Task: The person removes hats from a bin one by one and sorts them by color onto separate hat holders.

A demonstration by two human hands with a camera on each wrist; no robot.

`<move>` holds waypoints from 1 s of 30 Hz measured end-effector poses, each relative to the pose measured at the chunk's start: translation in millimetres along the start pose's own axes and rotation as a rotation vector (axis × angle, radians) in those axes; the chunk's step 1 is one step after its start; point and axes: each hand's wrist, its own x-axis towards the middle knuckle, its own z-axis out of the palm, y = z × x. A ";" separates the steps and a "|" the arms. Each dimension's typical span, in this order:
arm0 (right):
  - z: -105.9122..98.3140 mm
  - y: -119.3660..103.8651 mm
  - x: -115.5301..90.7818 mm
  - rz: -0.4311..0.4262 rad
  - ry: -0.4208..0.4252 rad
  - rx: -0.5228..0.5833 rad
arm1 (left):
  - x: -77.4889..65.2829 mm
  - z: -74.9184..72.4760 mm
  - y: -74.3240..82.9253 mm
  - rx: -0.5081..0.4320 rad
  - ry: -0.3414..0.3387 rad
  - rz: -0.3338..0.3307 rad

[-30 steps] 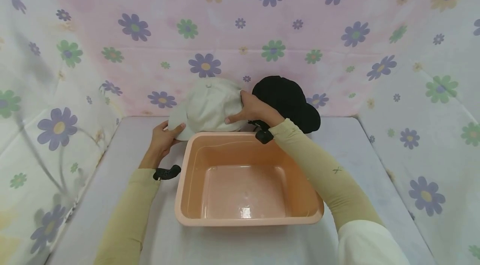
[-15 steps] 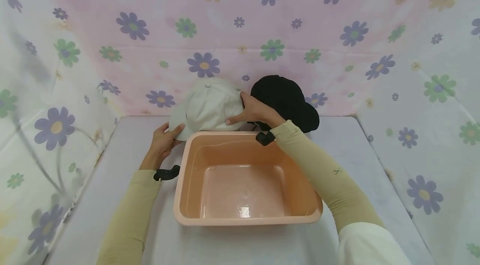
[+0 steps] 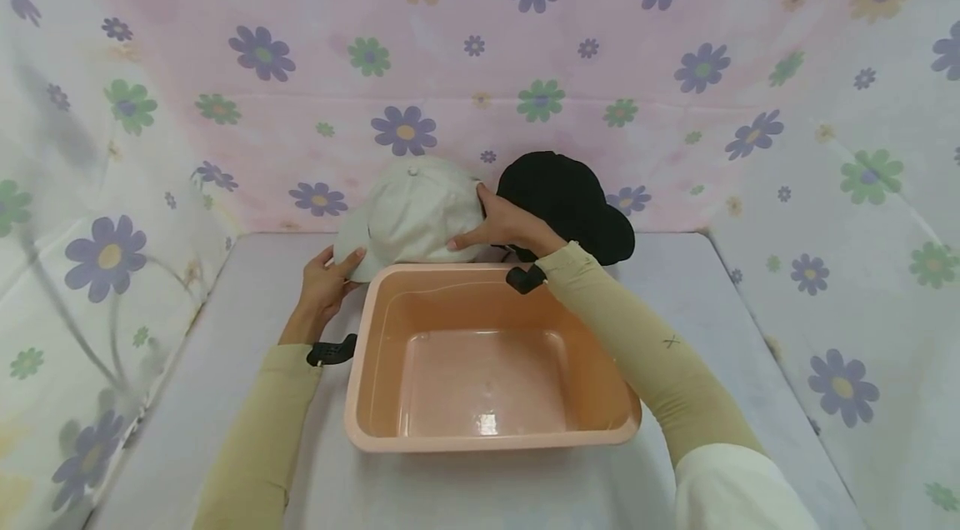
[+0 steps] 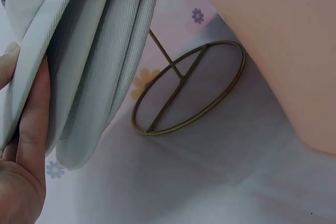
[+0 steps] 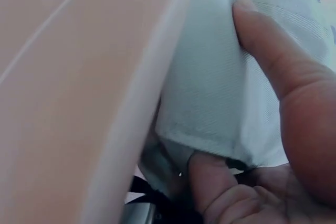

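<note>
Behind the peach tub sits a white baseball cap [image 3: 412, 213], its brim toward the left. My left hand [image 3: 322, 290] pinches the brim between thumb and fingers. In the left wrist view several pale brims [image 4: 84, 66] lie layered together, and the fingers [image 4: 35, 124] reach between layers. My right hand [image 3: 517, 226] grips the cap's right edge. In the right wrist view its thumb [image 5: 268, 45] presses the outer fabric while other fingers [image 5: 210, 179] are tucked under the edge. A black cap [image 3: 562, 197] stands just beyond the right hand, partly covered by it.
The peach plastic tub [image 3: 487, 441] stands in front of the caps, between the forearms. A brass wire stand [image 4: 184, 80] with an oval base rests under the white brims. Flower-patterned cloth walls [image 3: 465, 13] enclose the back and sides of the white table [image 3: 240, 297].
</note>
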 end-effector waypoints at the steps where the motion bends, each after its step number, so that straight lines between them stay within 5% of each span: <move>1: 0.1 -0.5 -0.1 0.008 -0.005 0.010 | -0.5 0.3 -0.1 0.002 0.006 0.003; 12: -3.4 1.5 1.0 -0.018 -0.004 0.001 | -4.6 5.2 3.1 0.060 0.059 0.000; 19: -15.3 -1.6 -8.6 -0.029 -0.094 0.065 | -15.9 -0.5 9.5 0.108 -0.063 0.001; 24: -25.1 -10.1 -31.2 -0.117 -0.082 -0.148 | -28.5 -4.9 13.4 0.267 -0.119 -0.037; 27: -34.0 -15.6 -60.3 -0.160 0.007 -0.238 | -36.0 -7.6 14.3 0.398 -0.165 -0.061; 30: -43.9 -17.9 -95.6 -0.210 0.120 -0.209 | -44.4 -15.2 13.8 0.559 -0.212 -0.031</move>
